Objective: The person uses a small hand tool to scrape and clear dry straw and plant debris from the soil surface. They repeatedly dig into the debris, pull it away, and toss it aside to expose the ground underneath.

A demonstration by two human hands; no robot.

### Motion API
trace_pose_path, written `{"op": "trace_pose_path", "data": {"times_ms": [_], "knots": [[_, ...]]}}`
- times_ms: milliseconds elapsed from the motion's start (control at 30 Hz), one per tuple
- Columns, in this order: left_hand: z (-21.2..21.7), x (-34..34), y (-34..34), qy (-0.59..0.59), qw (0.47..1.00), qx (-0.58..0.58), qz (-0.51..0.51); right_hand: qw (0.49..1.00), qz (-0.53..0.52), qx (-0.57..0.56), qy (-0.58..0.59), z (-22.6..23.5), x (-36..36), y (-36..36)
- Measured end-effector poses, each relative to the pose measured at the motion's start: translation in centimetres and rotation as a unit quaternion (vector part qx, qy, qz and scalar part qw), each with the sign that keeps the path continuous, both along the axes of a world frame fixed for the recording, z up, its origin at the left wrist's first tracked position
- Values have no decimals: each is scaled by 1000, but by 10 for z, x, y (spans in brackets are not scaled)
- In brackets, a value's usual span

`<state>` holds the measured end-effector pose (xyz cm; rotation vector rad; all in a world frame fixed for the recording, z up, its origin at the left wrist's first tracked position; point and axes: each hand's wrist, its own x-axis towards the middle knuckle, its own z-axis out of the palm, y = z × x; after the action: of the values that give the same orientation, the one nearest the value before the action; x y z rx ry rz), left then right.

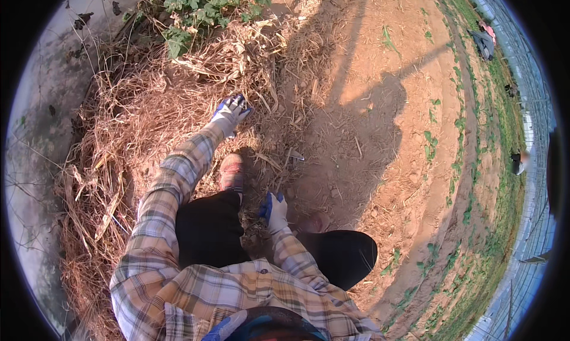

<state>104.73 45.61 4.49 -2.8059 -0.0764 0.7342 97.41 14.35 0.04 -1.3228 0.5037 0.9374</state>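
Note:
My left hand (pixel 231 111), in a white and blue work glove, reaches forward over the dry straw (pixel 148 121). Its fingers are apart, thumb out to the side, and nothing shows in it. Low between my knees is my right hand (pixel 276 213), gloved the same way. Its blue fingers curl in toward the shaded soil; whatever they hold, if anything, is hidden. Just behind the left hand is my reddish shoe (pixel 232 171). A small pale object (pixel 295 155) lies on the ground ahead of the right hand.
A pale wall (pixel 41 115) borders the straw on the left. Leafy green plants (pixel 205 11) grow at the far end. Rows of seedlings (pixel 430 145) run along the bare soil to the right. Beyond them, other people (pixel 521 161) are near the translucent sheeting (pixel 537 180).

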Motion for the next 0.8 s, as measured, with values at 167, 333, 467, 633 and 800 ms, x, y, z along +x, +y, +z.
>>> {"op": "trace_pose_path", "data": {"times_ms": [167, 333, 467, 633, 800], "knots": [[-43, -12, 44, -63, 994, 43, 73, 1000, -4, 21, 14, -9, -5, 9], [-56, 19, 37, -46, 993, 67, 90, 999, 13, -44, 25, -8, -7, 10], [-40, 23, 32, 14, 992, 3, 124, 1000, -5, -14, 4, -5, -7, 12], [-52, 17, 31, -21, 986, -32, 165, 992, -63, -44, -96, 7, 3, 23], [-63, -2, 16, -68, 987, -9, 142, 988, -43, -43, -142, 18, 43, 51]]}}
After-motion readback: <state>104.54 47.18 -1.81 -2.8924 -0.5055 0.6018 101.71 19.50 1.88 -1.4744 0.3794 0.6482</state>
